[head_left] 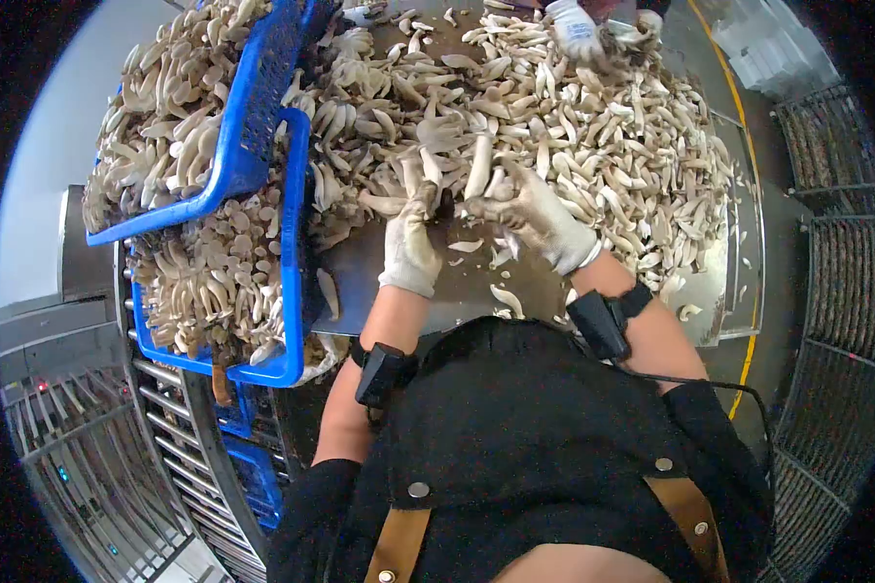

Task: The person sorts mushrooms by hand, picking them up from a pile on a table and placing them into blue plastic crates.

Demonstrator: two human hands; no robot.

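Observation:
Pale mushrooms (651,165) lie in a large heap over the metal table (365,282). My left hand (413,243), in a whitish glove, has its fingers closed round a mushroom cluster (410,178) near the middle of the table's front part. Just to its right, my right hand (544,219), also gloved, pinches the lower end of a thick upright mushroom (479,165). The two hands are a short way apart. Loose mushroom pieces (506,299) lie on the metal between and below them.
Two blue crates (233,165) full of mushrooms stand overlapping at the left, above a metal rack (180,437). Across the table, a co-worker's gloved hand (574,31) touches the heap. Wire shelving (841,282) and a yellow floor line (744,379) are at the right.

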